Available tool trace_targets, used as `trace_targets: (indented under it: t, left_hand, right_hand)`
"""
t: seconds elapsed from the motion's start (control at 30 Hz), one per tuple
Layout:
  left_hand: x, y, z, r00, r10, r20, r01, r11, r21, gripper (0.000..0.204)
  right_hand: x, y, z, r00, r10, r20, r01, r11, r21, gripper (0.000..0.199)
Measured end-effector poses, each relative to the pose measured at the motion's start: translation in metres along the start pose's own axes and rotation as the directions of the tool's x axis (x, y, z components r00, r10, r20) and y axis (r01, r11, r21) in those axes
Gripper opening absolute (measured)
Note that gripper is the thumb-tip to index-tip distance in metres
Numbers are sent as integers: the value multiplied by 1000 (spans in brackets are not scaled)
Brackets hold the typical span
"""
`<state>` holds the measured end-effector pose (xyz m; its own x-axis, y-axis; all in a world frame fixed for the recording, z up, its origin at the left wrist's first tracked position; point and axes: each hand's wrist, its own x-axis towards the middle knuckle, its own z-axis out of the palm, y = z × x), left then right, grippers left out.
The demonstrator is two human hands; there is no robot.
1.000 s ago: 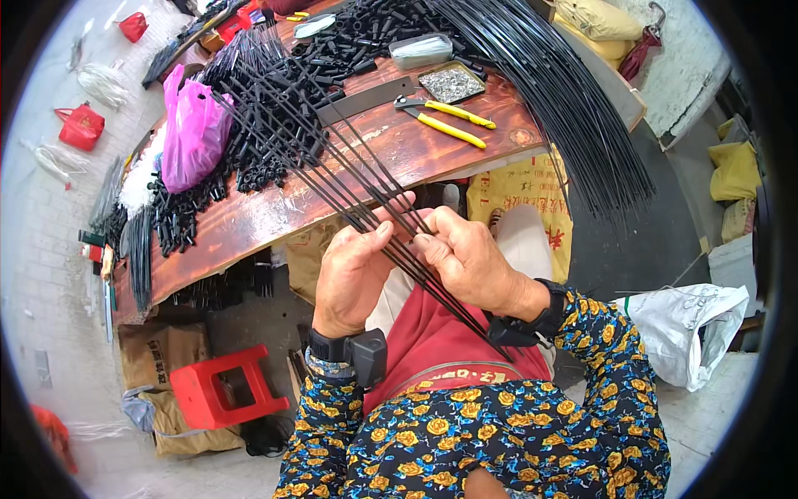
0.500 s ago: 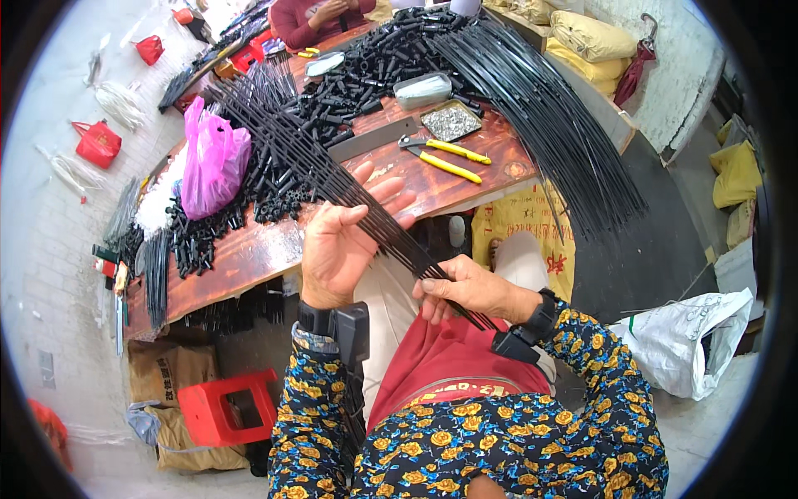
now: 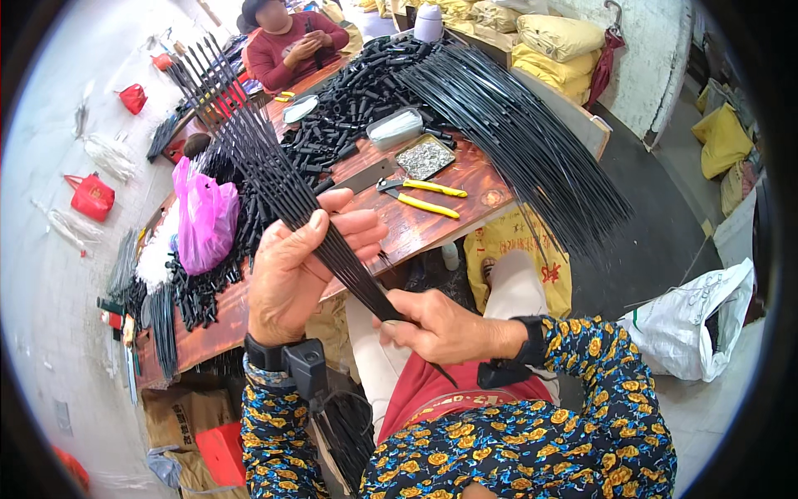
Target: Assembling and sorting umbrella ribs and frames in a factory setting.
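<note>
Right hand (image 3: 440, 326) is clenched on the lower end of a bundle of thin black rods (image 3: 283, 191). Left hand (image 3: 303, 262) grasps the same bundle higher up, fingers wrapped over it; the rods fan upward, raised above the wooden table (image 3: 465, 179). Near the table's right edge lie yellow-handled pliers (image 3: 420, 195) and a metal tray (image 3: 426, 156). A pink plastic bag (image 3: 204, 220) sits toward the left end. Long black rods (image 3: 524, 141) overhang the right corner. Another person (image 3: 287, 46) sits at the far end. Yellow sacks (image 3: 557, 41) line the wall.

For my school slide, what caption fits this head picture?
Both hands, left and right, hold a fan of thin black rods above a wooden table.
</note>
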<state>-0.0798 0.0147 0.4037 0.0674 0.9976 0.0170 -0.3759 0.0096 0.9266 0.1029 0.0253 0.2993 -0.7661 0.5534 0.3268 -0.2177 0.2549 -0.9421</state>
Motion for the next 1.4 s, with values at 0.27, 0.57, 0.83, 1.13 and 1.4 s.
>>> trace_targets:
  t: [0.27, 0.57, 0.83, 1.13, 1.4]
  left_hand:
    - [81, 43, -42, 991, 29, 130, -39, 996, 78, 42]
    - [129, 30, -81, 981, -16, 194, -19, 984, 176, 41]
    - [46, -91, -66, 963, -260, 68, 253, 963, 93, 37]
    - [-26, -116, -74, 909, -124, -399, 125, 992, -22, 47]
    - [-22, -91, -61, 932, 91, -350, -43, 989, 143, 52]
  right_hand:
    - [96, -9, -38, 995, 40, -94, -54, 987, -151, 16]
    - [137, 26, -65, 994, 77, -77, -101, 926, -365, 15]
    - [15, 102, -26, 933, 354, -72, -361, 920, -154, 20]
    - [5, 164, -30, 962, 196, -193, -251, 911, -328, 16]
    - [-1, 224, -45, 989, 63, -133, -119, 871, -476, 23]
